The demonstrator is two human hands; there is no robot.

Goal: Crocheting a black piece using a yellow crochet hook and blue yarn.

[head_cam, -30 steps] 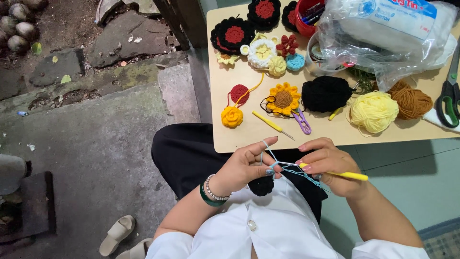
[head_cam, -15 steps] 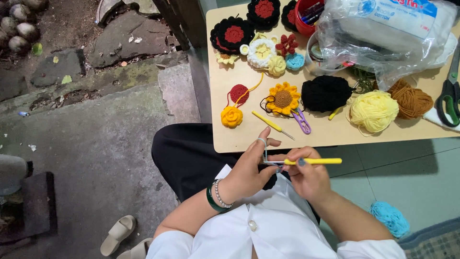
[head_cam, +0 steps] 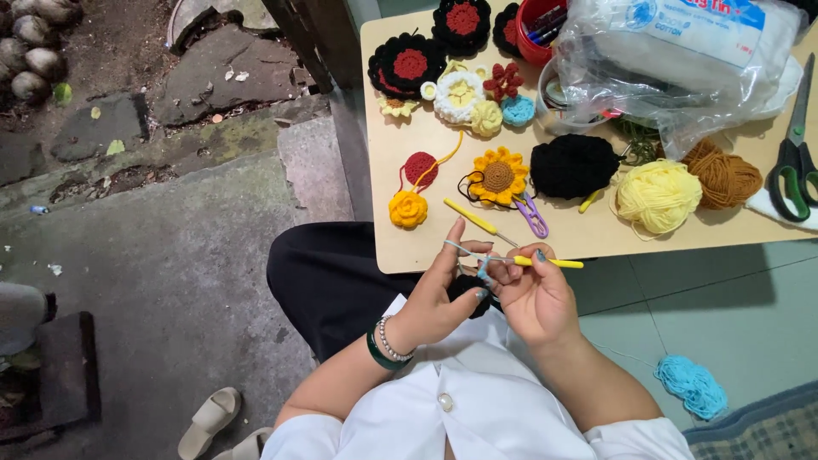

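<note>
Since half a second ago, both hands sit slightly higher, near the surface [head_cam: 596,243] edge. I see the right hand [head_cam: 537,298] gripping a yellow crochet hook [head_cam: 550,262], pointing toward 9 o'clock at the left hand [head_cam: 443,294], which pinches blue yarn [head_cam: 481,268] over a black piece [head_cam: 469,288].

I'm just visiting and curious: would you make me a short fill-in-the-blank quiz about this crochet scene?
1. The right hand holds a crochet hook with a ____ handle.
2. The ball of blue yarn lies on the ____.
3. The scissors on the table have ____ handles.
4. The left hand has blue yarn looped over its ____ finger.

Missing words: yellow; floor; green; index
</note>
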